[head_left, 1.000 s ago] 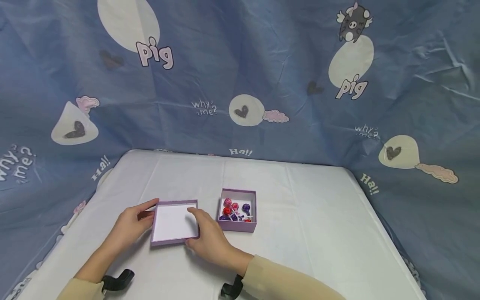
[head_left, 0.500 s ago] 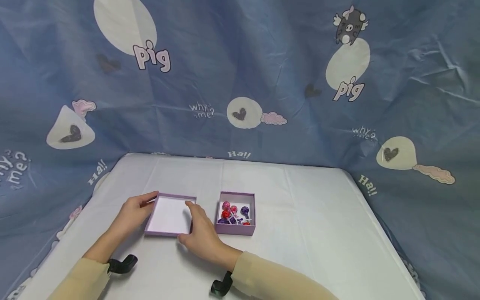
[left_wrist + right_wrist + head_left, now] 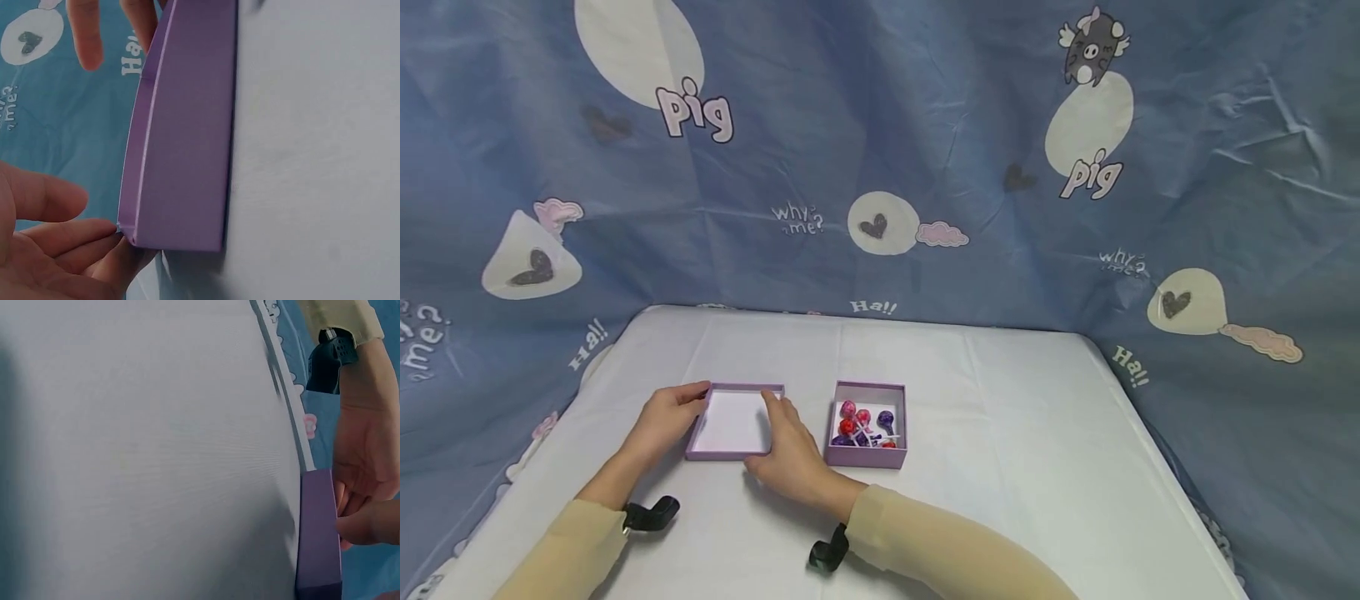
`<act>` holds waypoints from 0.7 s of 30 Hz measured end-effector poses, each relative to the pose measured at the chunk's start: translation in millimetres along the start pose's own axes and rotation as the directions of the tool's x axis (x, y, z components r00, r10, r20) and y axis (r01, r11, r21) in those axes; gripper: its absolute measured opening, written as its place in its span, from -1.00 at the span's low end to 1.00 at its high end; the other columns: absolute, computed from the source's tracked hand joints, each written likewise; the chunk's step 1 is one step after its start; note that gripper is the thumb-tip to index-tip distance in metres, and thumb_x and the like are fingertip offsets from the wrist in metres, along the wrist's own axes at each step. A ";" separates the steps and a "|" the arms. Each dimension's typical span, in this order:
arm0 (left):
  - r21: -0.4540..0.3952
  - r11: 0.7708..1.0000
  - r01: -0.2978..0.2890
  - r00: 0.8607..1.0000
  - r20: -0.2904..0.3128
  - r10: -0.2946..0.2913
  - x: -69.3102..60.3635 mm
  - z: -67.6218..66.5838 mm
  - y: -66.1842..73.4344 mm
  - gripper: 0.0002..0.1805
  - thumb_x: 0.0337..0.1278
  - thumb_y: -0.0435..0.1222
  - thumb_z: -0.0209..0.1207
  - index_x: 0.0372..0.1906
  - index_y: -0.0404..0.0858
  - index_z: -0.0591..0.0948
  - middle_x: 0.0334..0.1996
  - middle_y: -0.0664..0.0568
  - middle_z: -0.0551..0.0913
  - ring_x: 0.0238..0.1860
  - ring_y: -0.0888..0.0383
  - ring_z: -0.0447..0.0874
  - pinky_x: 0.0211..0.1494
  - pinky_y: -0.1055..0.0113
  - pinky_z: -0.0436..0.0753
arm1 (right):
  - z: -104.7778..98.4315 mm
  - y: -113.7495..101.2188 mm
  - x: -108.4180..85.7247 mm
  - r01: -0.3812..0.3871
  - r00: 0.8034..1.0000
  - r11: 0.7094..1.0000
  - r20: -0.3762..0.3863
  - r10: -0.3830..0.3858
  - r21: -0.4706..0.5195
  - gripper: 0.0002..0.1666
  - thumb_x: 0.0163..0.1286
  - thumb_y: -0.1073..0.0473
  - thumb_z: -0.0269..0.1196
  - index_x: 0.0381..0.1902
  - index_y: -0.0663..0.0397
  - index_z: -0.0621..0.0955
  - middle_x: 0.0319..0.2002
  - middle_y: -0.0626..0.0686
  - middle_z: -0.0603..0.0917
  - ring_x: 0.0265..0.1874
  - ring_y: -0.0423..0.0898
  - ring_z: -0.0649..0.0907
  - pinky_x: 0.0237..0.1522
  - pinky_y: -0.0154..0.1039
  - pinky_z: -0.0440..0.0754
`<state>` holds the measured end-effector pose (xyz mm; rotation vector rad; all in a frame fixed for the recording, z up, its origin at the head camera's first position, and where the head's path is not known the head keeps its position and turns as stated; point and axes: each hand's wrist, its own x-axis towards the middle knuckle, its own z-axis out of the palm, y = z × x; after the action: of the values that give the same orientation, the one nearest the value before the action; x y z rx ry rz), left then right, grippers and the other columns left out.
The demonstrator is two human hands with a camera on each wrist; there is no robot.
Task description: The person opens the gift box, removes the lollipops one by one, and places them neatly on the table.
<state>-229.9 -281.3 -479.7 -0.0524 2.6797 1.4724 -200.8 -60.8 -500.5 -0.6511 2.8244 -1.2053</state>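
A shallow purple box lid (image 3: 730, 422) with a white inside lies hollow side up on the white table, between both hands. My left hand (image 3: 664, 425) is at its left side; in the left wrist view the extended fingers (image 3: 69, 240) touch a lower corner of the lid (image 3: 187, 137), the thumb held apart. At the right side is my right hand (image 3: 793, 450), its fingers reaching over the right rim and its thumb (image 3: 372, 524) by the near wall. To the right stands a deeper purple box (image 3: 865, 457) with several wrapped lollipops (image 3: 859, 423) in red, pink and purple.
The white-covered table (image 3: 1000, 450) stretches away to the right and front. Behind it hangs a blue printed cloth (image 3: 820, 150). A black wrist camera (image 3: 651, 514) is strapped on the left wrist, and another black camera (image 3: 829, 550) on the right.
Both hands and the lid have moved farther from me and slightly left. The lid has settled flat. The box of lollipops keeps its place; the head view has shifted a little.
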 end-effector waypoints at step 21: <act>-0.110 0.976 -0.185 0.982 -0.052 0.180 -13.1 20.6 63.6 -0.54 0.50 -0.33 0.03 0.39 -0.41 0.45 0.25 -0.29 0.55 0.33 -0.20 0.43 0.42 -0.14 0.38 | -81.0 -27.0 -26.7 0.121 0.993 0.991 0.020 -0.120 -0.053 -0.12 0.35 -0.02 0.33 0.55 -0.17 0.23 0.49 0.14 0.26 0.39 0.04 0.39 0.32 0.07 0.50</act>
<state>-220.2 -229.9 -436.1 0.1625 2.6924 1.6950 -179.4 -11.6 -428.9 -0.8420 2.8498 -1.1365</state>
